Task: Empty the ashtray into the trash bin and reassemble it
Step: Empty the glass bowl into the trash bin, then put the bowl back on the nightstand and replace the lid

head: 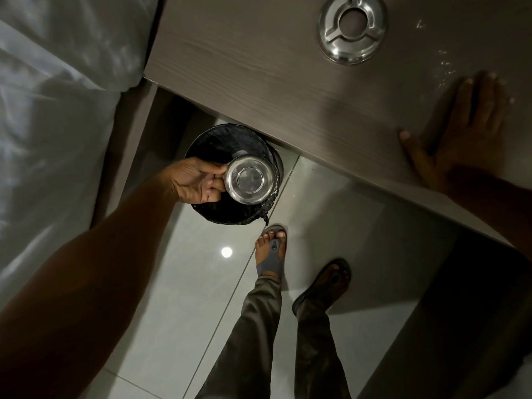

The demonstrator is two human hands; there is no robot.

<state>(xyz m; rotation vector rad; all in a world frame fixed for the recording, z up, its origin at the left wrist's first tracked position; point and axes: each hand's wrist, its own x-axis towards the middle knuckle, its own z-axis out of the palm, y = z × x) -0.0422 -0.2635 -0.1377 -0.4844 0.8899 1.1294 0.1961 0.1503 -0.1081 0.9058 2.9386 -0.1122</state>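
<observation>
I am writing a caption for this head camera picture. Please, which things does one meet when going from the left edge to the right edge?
White bedding → left hand → ashtray bowl, held upside down over the black trash bin → ashtray lid on the wooden table → right hand flat on the table.

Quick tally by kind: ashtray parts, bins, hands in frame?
Ashtray parts: 2, the round steel ashtray bowl held over the bin and the slotted steel ashtray lid on the grey wood-grain table
Bins: 1, the black-lined round trash bin
Hands: 2, left hand on the bowl, right hand flat on the table
Total: 5
</observation>
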